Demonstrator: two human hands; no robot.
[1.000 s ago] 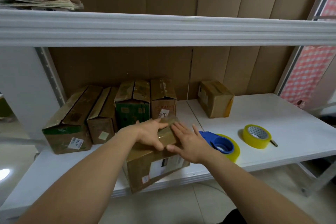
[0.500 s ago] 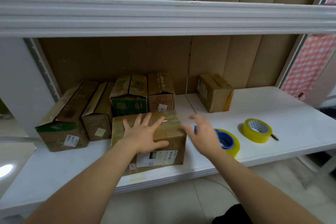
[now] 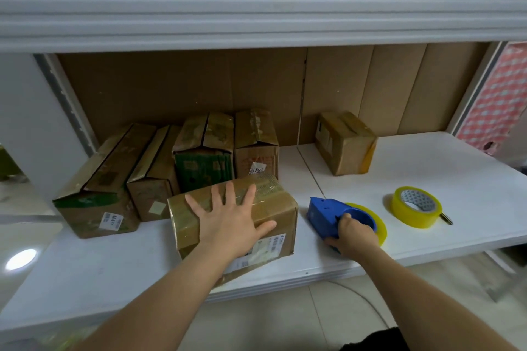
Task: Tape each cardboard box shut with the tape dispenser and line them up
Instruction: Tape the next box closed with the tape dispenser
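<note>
Two hands: left (image 3: 228, 222) flat on glossy taped cardboard box (image 3: 273, 208), right (image 3: 352, 235) gripping blue plastic dispenser (image 3: 328, 215).

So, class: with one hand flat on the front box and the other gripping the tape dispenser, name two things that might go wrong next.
1. The front box juts over the shelf edge; only the flat left hand steadies it, so a hard pull with the tape could tip it off.
2. The right hand grips the blue tape dispenser close to the spare tape roll; a wide lift might knock it.
</note>
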